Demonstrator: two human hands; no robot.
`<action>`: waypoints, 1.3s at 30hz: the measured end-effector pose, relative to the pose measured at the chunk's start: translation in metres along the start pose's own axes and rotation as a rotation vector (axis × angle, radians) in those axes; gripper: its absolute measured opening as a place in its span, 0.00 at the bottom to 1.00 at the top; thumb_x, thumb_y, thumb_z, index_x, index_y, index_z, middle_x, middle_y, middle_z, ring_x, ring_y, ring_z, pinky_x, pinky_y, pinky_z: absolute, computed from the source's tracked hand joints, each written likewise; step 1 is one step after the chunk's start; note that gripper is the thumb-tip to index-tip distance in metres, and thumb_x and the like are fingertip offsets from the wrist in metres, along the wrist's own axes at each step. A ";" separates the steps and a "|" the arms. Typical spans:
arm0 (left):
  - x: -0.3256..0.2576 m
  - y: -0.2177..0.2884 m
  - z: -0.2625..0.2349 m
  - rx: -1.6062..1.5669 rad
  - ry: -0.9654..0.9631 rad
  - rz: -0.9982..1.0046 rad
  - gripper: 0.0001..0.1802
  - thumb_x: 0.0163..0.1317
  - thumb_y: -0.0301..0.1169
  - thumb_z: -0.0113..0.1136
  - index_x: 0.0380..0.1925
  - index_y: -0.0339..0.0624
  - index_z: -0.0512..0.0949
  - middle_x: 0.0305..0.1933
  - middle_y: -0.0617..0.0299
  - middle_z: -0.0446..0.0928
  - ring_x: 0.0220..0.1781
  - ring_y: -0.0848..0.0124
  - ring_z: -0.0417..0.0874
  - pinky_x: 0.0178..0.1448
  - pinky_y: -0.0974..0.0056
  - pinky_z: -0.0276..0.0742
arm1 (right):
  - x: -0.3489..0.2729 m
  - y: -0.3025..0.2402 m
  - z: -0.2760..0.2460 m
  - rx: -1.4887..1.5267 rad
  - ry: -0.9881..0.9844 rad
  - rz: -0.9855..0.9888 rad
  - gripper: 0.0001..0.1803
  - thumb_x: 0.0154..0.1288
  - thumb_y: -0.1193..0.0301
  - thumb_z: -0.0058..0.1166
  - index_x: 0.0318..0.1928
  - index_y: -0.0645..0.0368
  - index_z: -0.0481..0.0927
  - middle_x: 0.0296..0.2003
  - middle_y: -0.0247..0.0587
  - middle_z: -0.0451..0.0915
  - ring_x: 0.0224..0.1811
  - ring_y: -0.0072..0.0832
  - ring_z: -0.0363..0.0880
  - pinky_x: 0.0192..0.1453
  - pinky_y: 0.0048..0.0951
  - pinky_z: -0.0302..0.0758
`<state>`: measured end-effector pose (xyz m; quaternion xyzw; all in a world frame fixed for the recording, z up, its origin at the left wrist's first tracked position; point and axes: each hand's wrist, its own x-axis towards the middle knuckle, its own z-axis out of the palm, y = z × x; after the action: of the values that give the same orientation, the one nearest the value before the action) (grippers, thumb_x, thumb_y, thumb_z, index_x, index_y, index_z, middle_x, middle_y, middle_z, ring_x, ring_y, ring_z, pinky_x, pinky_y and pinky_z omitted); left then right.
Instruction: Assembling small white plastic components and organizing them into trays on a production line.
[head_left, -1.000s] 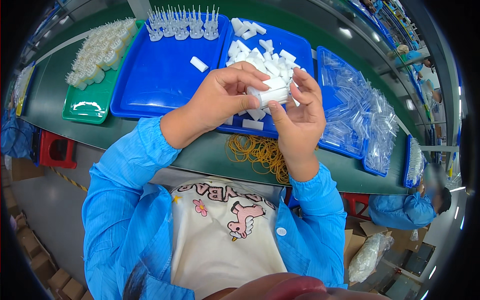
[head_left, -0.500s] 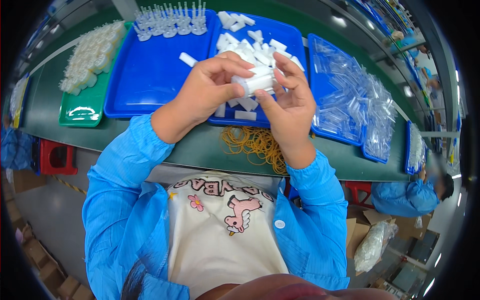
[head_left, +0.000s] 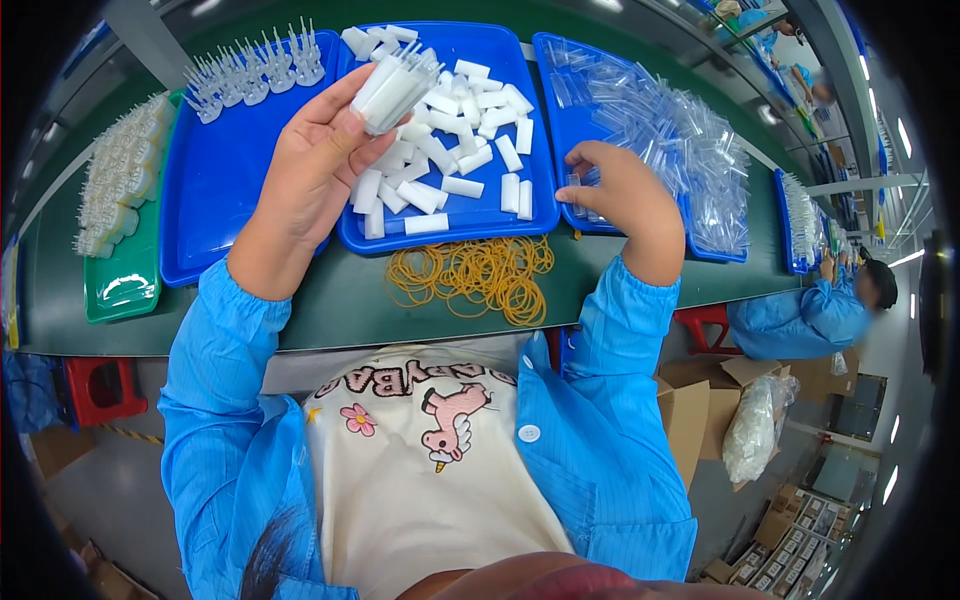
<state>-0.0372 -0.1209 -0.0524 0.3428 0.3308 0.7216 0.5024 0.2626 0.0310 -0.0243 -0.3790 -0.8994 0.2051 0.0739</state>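
Observation:
Raised over the left part of the foam tray, my left hand (head_left: 325, 150) is closed around a bundle of white foam blocks (head_left: 385, 100). Thin clear plastic stems stick out of the bundle's far end. My right hand (head_left: 635, 200) reaches to the near left corner of the blue tray of clear tubes (head_left: 600, 222). Its thumb and index finger are apart, low over that corner; the other fingers are partly hidden. Loose clear plastic tubes (head_left: 640, 115) fill much of this tray. White foam blocks (head_left: 462, 187) lie scattered in the blue tray (head_left: 540, 205) between my hands.
Yellow rubber bands (head_left: 475, 280) lie at the green table's front. To the left stand a blue tray (head_left: 215, 190) with upright stemmed clear parts (head_left: 265, 70) and a green tray (head_left: 120, 285) with finished-looking bundles (head_left: 125, 175). A person (head_left: 810, 310) in blue sits far right.
My hands have parted. The left has carried the foam bundle left and tipped it upward; the right has let go of it and moved right to the clear tubes. The view has shifted right.

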 end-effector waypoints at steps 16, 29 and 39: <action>-0.004 0.001 0.000 0.019 -0.143 -0.142 0.24 0.67 0.32 0.61 0.63 0.40 0.72 0.63 0.53 0.73 0.58 0.66 0.79 0.53 0.69 0.84 | 0.040 -0.047 0.007 1.208 0.350 -0.345 0.11 0.61 0.83 0.60 0.44 0.65 0.78 0.50 0.52 0.80 0.44 0.32 0.84 0.38 0.22 0.78; -0.005 0.003 0.003 0.075 -0.107 -0.118 0.20 0.66 0.29 0.62 0.58 0.41 0.76 0.60 0.53 0.75 0.59 0.64 0.79 0.55 0.63 0.83 | 0.046 -0.052 0.039 1.285 0.259 -0.288 0.13 0.63 0.82 0.59 0.48 0.67 0.80 0.50 0.53 0.82 0.46 0.31 0.85 0.41 0.23 0.79; -0.007 0.005 0.006 0.139 -0.135 -0.116 0.20 0.64 0.25 0.62 0.57 0.38 0.77 0.57 0.52 0.77 0.50 0.67 0.83 0.49 0.66 0.84 | 0.041 -0.058 0.043 1.361 0.266 -0.176 0.09 0.70 0.72 0.55 0.42 0.68 0.81 0.30 0.46 0.83 0.25 0.27 0.82 0.27 0.22 0.78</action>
<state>-0.0332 -0.1285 -0.0462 0.4049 0.3648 0.6420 0.5392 0.1840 0.0105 -0.0392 -0.1961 -0.5817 0.6680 0.4206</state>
